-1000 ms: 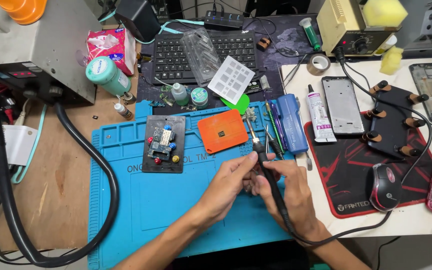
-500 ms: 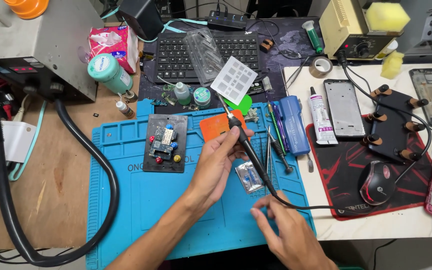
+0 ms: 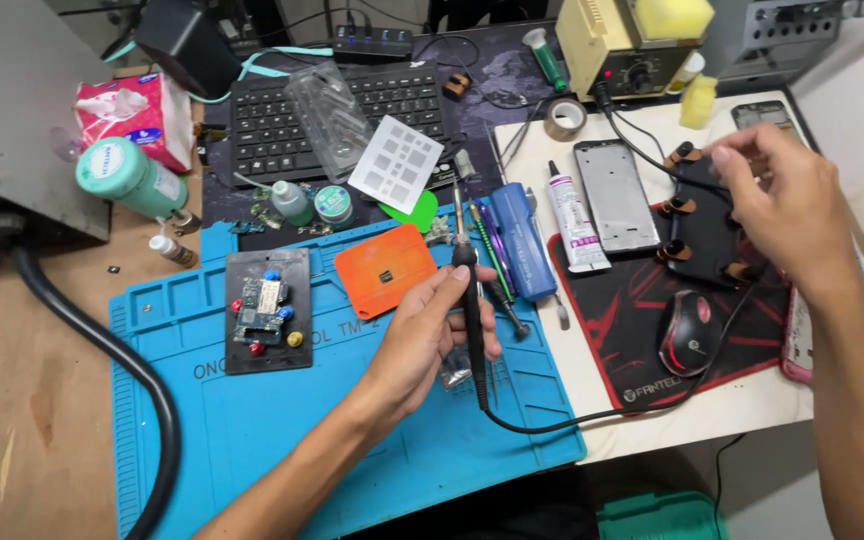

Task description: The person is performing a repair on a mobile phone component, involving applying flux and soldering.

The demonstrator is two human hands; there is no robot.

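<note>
Black-handled soldering iron [image 3: 473,300], light and rigid with a trailing cord, sits clenched at mid-grip in the left hand [image 3: 422,345]; right hand [image 3: 787,205], loosely curled and empty, hovers well apart.

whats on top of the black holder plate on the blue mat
A small circuit board lies on the black holder plate, ringed by coloured round pegs: blue, red, yellow. Whatever lies beneath the board is covered.
</note>
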